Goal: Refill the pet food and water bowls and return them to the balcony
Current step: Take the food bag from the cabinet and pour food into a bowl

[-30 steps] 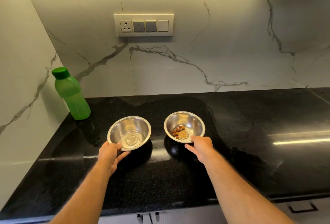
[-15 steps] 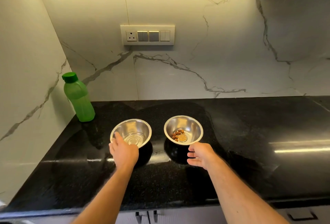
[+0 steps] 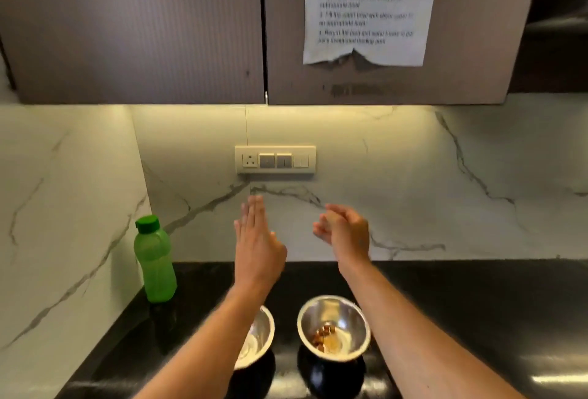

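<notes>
Two steel bowls stand side by side on the black counter (image 3: pixel 477 319). The left bowl (image 3: pixel 259 339) looks empty and is half hidden under my left forearm. The right bowl (image 3: pixel 334 328) holds a few brown kibble pieces. A green water bottle (image 3: pixel 155 260) with a green cap stands upright at the counter's back left corner. My left hand (image 3: pixel 256 241) is raised above the bowls with its fingers straight, holding nothing. My right hand (image 3: pixel 345 233) is raised beside it, fingers loosely bent and empty.
Brown wall cabinets (image 3: pixel 133 26) hang overhead, their doors closed. A printed sheet of paper (image 3: pixel 366 10) is stuck on the right door. A switch and socket panel (image 3: pixel 275 159) sits on the marble backsplash. A marble wall borders the counter on the left.
Both hands have let go of the bowls and risen toward the cabinets. The view has tilted upward, bringing the cabinet doors into sight. The bowls stay on the counter.
</notes>
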